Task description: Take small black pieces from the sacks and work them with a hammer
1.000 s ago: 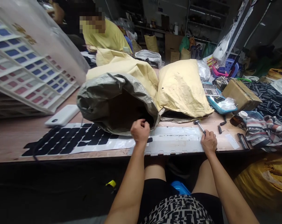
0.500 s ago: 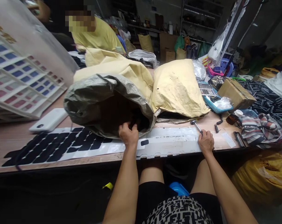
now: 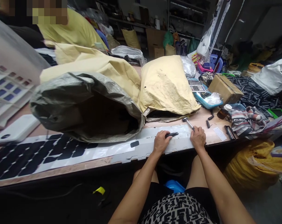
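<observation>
My left hand [image 3: 161, 141] is closed on a slim black part [image 3: 172, 134], pointed at its free end, over the white board [image 3: 145, 144] at the table's front. To its right, my right hand [image 3: 198, 137] grips a small hammer [image 3: 189, 123], whose metal head points away to the left. An open sack [image 3: 89, 76] lies on its side to the left of my hands, its grey rim facing me and its inside dark. A second yellow sack [image 3: 166, 84] lies beyond my hands with dark contents showing at its mouth.
Small black parts [image 3: 208, 123] lie right of the hammer, near a brown bottle [image 3: 223, 111] and a striped cloth [image 3: 243, 121]. Farther right are a cardboard box [image 3: 225, 88] and a heap of black parts [image 3: 250, 90]. A person in a yellow shirt [image 3: 73, 29] sits across the table.
My left hand has come out of the open sack's mouth and moved right, now with the black part in it. My right hand keeps hold of the hammer. The view has shifted right.
</observation>
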### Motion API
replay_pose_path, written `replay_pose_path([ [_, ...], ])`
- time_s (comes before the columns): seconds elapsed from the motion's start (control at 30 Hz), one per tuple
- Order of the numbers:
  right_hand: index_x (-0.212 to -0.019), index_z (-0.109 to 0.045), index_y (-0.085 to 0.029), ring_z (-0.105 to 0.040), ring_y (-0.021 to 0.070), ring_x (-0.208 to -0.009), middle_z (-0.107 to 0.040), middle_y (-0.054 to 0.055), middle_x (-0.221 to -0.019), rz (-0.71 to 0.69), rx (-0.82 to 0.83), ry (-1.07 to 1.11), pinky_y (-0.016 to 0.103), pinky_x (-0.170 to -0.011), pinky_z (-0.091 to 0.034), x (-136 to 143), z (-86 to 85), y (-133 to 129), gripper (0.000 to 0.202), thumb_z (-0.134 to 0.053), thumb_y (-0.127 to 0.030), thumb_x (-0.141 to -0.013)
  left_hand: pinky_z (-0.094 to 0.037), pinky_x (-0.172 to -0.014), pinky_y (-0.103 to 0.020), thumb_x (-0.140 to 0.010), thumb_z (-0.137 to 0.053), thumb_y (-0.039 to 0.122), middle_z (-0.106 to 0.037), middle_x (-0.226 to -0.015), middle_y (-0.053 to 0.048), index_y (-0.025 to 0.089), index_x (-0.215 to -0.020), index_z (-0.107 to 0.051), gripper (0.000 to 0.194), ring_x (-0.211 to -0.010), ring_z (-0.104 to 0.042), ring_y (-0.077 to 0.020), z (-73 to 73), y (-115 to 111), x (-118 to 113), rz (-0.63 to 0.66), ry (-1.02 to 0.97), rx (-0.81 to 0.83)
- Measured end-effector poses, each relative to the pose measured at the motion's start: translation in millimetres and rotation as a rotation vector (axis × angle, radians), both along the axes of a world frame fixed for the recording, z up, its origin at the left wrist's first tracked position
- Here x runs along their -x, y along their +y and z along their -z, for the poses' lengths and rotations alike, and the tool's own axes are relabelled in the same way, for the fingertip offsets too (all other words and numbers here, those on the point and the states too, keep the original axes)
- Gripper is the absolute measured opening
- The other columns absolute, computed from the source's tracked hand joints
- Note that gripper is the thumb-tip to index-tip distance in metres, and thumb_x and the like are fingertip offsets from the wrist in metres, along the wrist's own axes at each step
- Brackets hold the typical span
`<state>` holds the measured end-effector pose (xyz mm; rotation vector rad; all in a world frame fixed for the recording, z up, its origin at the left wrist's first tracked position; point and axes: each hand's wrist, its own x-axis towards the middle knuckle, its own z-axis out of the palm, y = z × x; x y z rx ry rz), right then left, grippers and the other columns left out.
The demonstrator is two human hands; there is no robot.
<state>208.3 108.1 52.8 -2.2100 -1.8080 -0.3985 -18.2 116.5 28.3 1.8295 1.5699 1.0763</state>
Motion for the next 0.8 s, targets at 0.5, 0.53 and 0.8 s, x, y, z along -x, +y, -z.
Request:
replay_pose_path([
  [0.5,-0.122,-0.063,-0.021,-0.050,0.0233,-0.096,-0.060,0.010,-0.106,0.007,0.037,0.020,0.032,-0.075,-0.035,0,-4.9,1,0.029,-0.050,-0.028,-0.098,-0.049,-0.085,-0.033,-0.081,-0.072,0.023,-0.069,-0.094,-0.002,0.025,-0.094,-0.074,0.013,-0.095,-0.063,-0.0211,3.8,11,-5,0.133,0.068,-0.006],
  [0.53,-0.123,-0.063,-0.021,-0.051,0.0232,-0.096,-0.060,0.010,-0.107,0.003,0.051,0.039,0.032,-0.076,-0.036,-1,-6.9,2,0.029,-0.050,-0.028,-0.098,-0.049,-0.085,-0.033,-0.081,-0.072,0.022,-0.068,-0.093,-0.002,0.025,-0.094,-0.074,0.013,-0.095,-0.063,-0.0210,3.8,12,-5,0.133,0.059,0.001],
  [0.8,-0.123,-0.067,-0.021,-0.062,0.0224,-0.102,-0.068,0.009,-0.112,-0.166,-0.070,0.541,0.034,-0.089,-0.049,3,-24.3,-41,0.036,-0.046,-0.034,-0.098,-0.048,-0.083,-0.032,-0.079,-0.074,0.022,-0.068,-0.094,-0.001,0.024,-0.093,-0.075,0.014,-0.094,-0.062,-0.0201,0.2,13,-6,0.115,0.019,0.065],
])
